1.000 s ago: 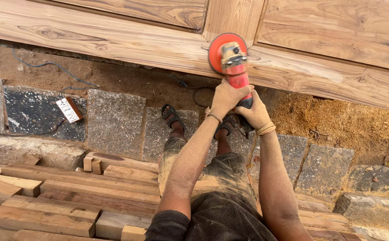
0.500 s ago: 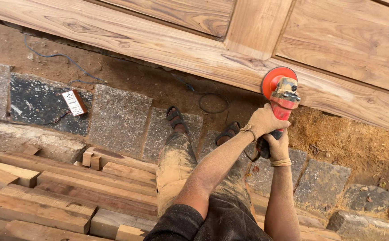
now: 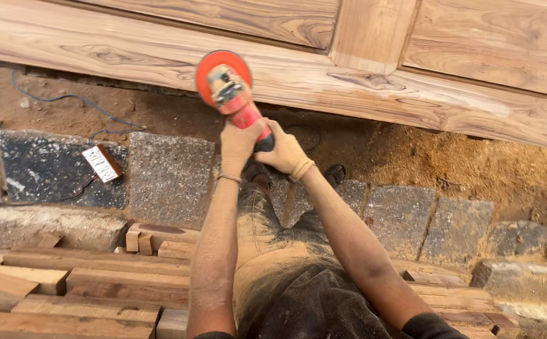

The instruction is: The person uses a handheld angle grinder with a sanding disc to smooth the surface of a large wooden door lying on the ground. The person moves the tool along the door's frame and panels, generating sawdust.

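Both hands are wrapped around one red grinder (image 3: pixel 239 107). The left hand (image 3: pixel 238 143) has its fingers curled tight round the red body just behind the head, and the right hand (image 3: pixel 284 154) closes over the dark rear grip beside it, the two hands touching. Each wrist wears a thin band. The grinder's round orange disc (image 3: pixel 223 76) lies against the lower edge of the long bottom rail of a big wooden door frame (image 3: pixel 411 94), left of the upright post (image 3: pixel 374 34) that meets the rail. Sawdust coats both forearms and the person's trousers (image 3: pixel 267 245). Below the rail is bare dirt, then a row of grey stone blocks (image 3: pixel 167 179). A small white plug box (image 3: pixel 101 163) with a thin cable sits on the stones to the left. Cut wooden planks (image 3: pixel 79 289) are stacked in the lower left corner.
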